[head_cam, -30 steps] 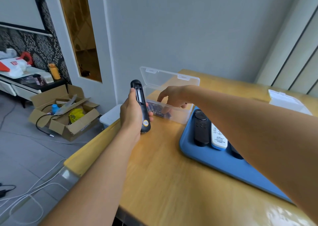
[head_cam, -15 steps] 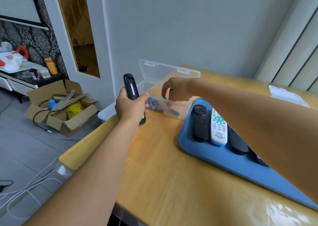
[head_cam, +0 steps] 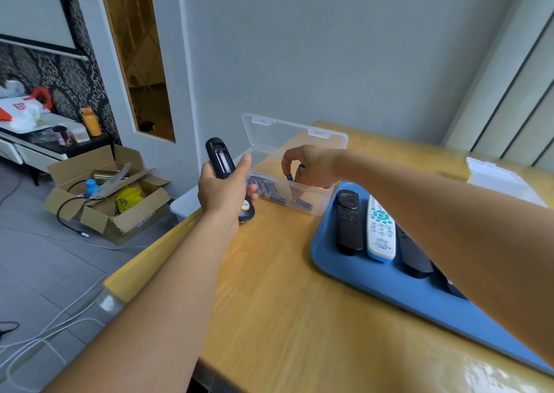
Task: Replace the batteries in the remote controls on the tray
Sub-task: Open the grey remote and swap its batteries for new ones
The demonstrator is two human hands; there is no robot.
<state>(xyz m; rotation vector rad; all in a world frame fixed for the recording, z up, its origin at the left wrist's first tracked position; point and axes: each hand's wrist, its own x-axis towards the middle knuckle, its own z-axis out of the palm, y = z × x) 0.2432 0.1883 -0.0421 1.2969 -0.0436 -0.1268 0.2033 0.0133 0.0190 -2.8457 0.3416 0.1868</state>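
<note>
My left hand (head_cam: 223,190) grips a black remote (head_cam: 221,165) upright over the table's left edge, its open battery bay facing me. My right hand (head_cam: 308,166) is just above the clear plastic box (head_cam: 317,201) and pinches a dark battery (head_cam: 289,177) in its fingertips. Several more dark batteries (head_cam: 271,193) lie in the box, whose lid stands open behind. The blue tray (head_cam: 389,287) to the right carries a black remote (head_cam: 348,223), a white remote (head_cam: 380,231) and another black remote (head_cam: 415,258), partly hidden by my right forearm.
The wooden table (head_cam: 284,317) ends close to the left of my left hand. A white closed box (head_cam: 497,180) sits at the far right. On the floor to the left are an open cardboard box (head_cam: 105,195) and loose cables (head_cam: 45,332).
My right hand went into the clear box and has come up pinching a battery. My left hand has kept the black remote upright, shifting slightly.
</note>
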